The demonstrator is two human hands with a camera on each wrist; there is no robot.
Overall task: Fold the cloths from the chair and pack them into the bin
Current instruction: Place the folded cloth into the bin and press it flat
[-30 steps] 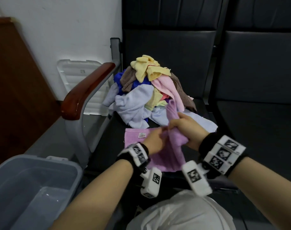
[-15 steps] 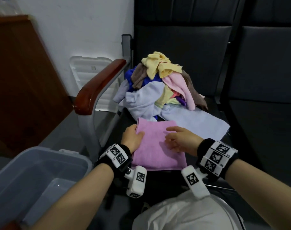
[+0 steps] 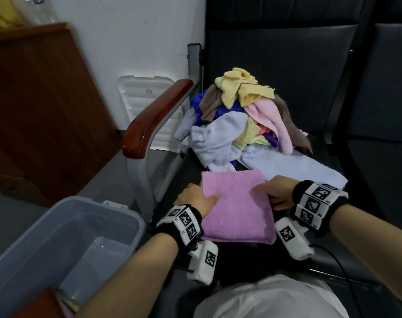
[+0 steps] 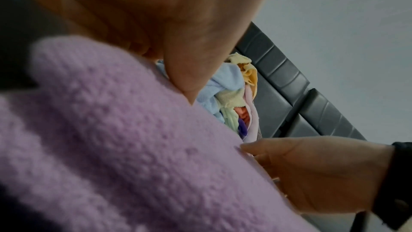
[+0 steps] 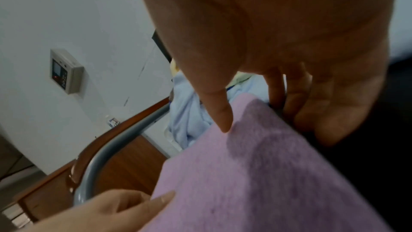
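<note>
Clamping the folded pink cloth (image 3: 238,207), left hand (image 3: 195,200) and right hand (image 3: 275,193) grip its sides; only the right-wrist view shows a wall panel (image 5: 65,71), beyond the chair (image 3: 287,65).

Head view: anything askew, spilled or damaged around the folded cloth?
Nothing stands out. The pink cloth lies folded on the seat, left hand and right hand at its edges. The cloth pile is jumbled but stays on the chair.
</note>
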